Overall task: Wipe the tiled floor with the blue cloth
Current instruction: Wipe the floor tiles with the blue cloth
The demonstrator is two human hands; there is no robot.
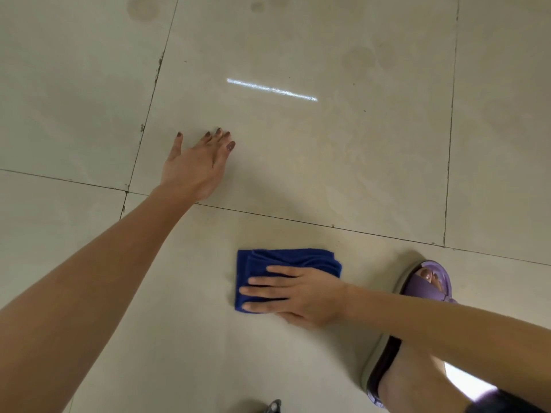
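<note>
Blue cloth — under right hand

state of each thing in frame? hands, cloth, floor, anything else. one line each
blue cloth: folded, flat on the floor, pinned under the right hand.
right hand: palm down on the cloth, fingers extended flat.
left hand: open, empty, fingers spread, resting on the floor, apart from the cloth.
tiled floor: faint dull smudges toward the top, dark grout lines, bright light streak.
purple sandal: worn on a foot, planted right of the cloth.
</note>
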